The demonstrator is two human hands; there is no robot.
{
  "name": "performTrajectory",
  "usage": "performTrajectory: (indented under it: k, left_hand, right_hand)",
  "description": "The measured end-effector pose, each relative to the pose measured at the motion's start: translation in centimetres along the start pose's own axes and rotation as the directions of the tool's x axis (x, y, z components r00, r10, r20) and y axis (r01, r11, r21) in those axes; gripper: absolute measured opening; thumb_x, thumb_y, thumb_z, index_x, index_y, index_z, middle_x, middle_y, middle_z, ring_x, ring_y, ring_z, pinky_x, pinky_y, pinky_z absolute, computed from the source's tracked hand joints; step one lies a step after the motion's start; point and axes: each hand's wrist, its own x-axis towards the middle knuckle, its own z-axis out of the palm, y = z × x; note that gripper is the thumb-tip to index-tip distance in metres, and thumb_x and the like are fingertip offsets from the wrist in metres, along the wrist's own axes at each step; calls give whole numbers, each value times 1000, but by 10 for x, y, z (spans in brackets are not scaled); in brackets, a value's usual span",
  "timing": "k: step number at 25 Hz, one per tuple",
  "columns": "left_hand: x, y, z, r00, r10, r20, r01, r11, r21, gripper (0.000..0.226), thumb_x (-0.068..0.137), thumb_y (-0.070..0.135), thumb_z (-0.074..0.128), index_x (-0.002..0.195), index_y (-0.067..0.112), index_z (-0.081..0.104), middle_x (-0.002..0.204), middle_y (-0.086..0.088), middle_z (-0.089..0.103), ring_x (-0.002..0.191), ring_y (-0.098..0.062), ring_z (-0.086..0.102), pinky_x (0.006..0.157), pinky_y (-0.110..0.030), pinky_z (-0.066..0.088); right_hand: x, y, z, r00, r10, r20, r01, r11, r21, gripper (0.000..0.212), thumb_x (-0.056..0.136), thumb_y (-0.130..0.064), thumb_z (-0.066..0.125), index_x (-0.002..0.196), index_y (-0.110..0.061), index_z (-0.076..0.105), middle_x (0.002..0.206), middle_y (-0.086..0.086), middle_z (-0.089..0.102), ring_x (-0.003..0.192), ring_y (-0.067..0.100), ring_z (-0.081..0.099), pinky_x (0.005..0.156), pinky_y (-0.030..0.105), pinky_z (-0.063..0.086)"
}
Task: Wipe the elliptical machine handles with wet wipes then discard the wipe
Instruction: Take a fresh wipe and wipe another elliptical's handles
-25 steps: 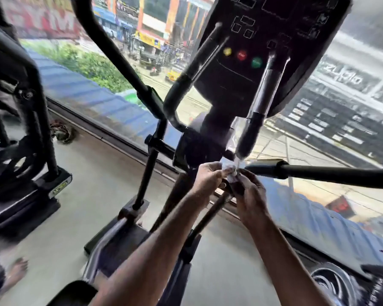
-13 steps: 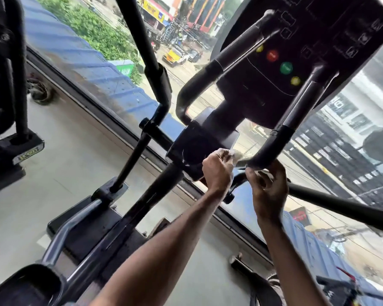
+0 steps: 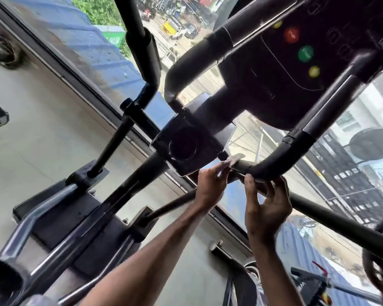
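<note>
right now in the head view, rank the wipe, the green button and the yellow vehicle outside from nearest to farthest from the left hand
1. wipe: held at the fingertips of the left hand, just above it.
2. green button: up on the console, to the right.
3. yellow vehicle: outside the window, down on the street, top centre.
</note>
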Motion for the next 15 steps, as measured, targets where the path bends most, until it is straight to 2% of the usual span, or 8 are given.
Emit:
performTrajectory:
  k: [2,4,6,8,10,11,13,15]
  left_hand:
    - [2,-2,0,1000,-9,22,11,999,-52,35,103,40,57,119,17,77,97,-11,80,80,-17,76,74,-41,61]
    - [-3,13,-2,993,112,21,-110,989,-95,23,102,13,61,120,8,75,110,-6,80,91,-13,77,80,-31,62]
    - [-8,23,-4,970,242,14,-238,964,-121,25,99,-3,61,121,1,73,120,-4,76,99,-11,76,84,-19,58]
    - [-2,12,-2,952,305,42,-302,951,-59,25,99,-2,60,121,1,73,116,-6,78,94,-12,75,80,-17,57]
    - [10,1,0,965,251,82,-252,968,7,27,100,6,57,122,6,73,110,-6,79,90,-17,76,76,-28,59]
    - [13,0,0,973,215,82,-217,976,15,28,100,7,57,122,8,74,110,-6,79,90,-20,77,77,-28,59]
    - [2,15,-5,973,228,23,-227,973,-38,27,97,-2,60,120,3,74,115,-5,78,94,-20,77,83,-17,57]
    - [-17,39,-15,955,297,-19,-296,942,-156,27,96,-7,62,121,-1,71,125,-1,72,106,-17,75,91,-20,57]
  right_hand:
    - [-2,5,-1,999,-36,-11,35,999,-29,17,94,-30,74,110,-34,69,104,-7,70,94,39,68,84,62,53]
    - [-3,11,-1,999,-49,-18,48,997,-59,17,95,-32,74,111,-37,68,105,0,72,95,41,68,84,64,52]
    - [-3,12,0,998,-57,-22,55,996,-66,19,96,-31,73,112,-38,67,106,0,72,97,42,68,84,65,51]
    - [-3,10,0,999,-42,-15,41,997,-67,17,96,-30,73,112,-34,68,107,-2,71,98,41,67,85,65,51]
    - [-4,10,-1,1000,-10,-9,10,998,-65,16,95,-28,73,111,-25,70,107,2,72,99,41,67,86,64,52]
    - [-4,10,-1,1000,2,-6,-3,997,-71,17,95,-28,72,111,-21,70,107,4,72,99,41,67,87,63,52]
    - [-5,7,0,1000,5,-12,-6,996,-94,19,96,-28,72,112,-18,70,108,5,72,101,40,68,88,63,52]
    - [-6,4,1,1000,-3,-20,1,991,-133,21,97,-29,71,114,-17,70,111,2,72,104,39,68,90,62,52]
